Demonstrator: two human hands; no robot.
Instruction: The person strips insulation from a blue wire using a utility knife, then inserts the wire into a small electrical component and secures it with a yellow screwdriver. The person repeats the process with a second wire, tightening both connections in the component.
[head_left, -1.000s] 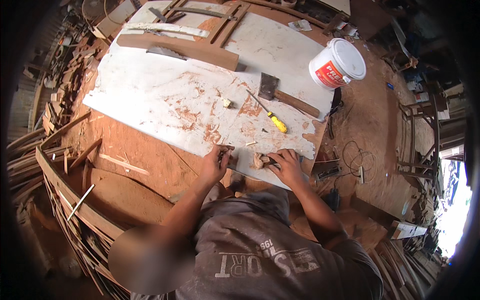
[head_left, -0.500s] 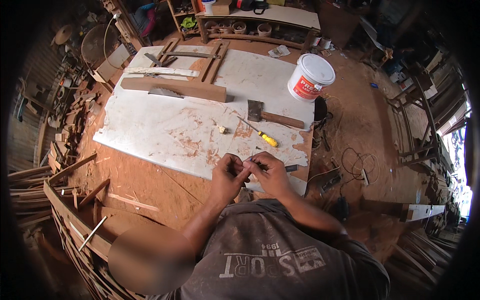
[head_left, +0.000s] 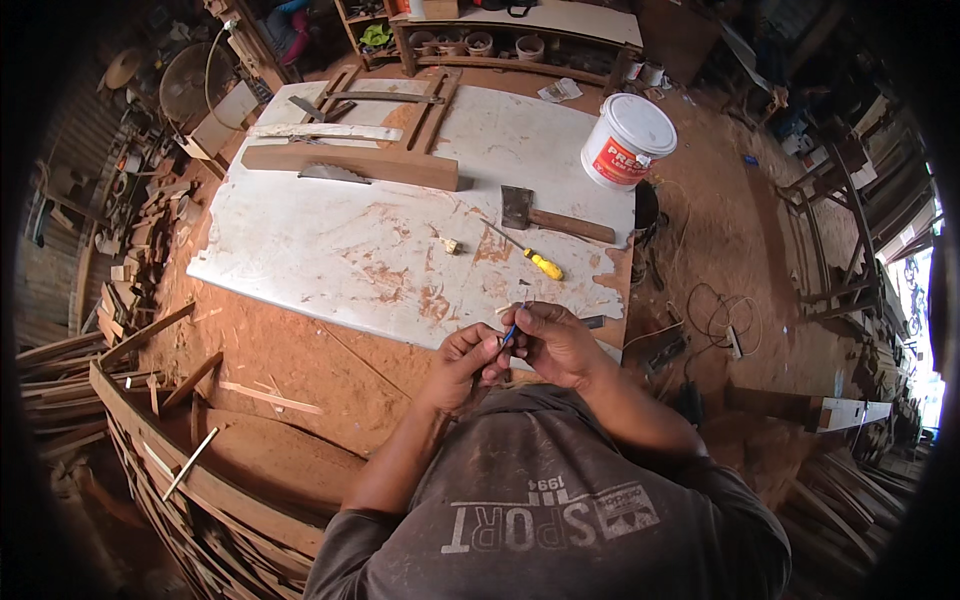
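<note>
Between the two bare hands, at the five o'clock edge of a white, dust-stained, flat worktop [head_left: 300,230]: one slim, blue, rod-like object [head_left: 509,336], exact kind unclear; long axis, seven to one o'clock. Left hand [head_left: 463,366]: fingertips pinching near the seven o'clock end. Right hand [head_left: 556,346]: thumb and fingers pinching toward the one o'clock end. Neither hand nearer; both touching. Yellow-handled, steel-shafted screwdriver [head_left: 544,264]: apart, toward one o'clock.

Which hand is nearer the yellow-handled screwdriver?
Right. The right hand is almost straight below the yellow-handled screwdriver in the picture; the left hand is farther off, lower and to the left.
</note>
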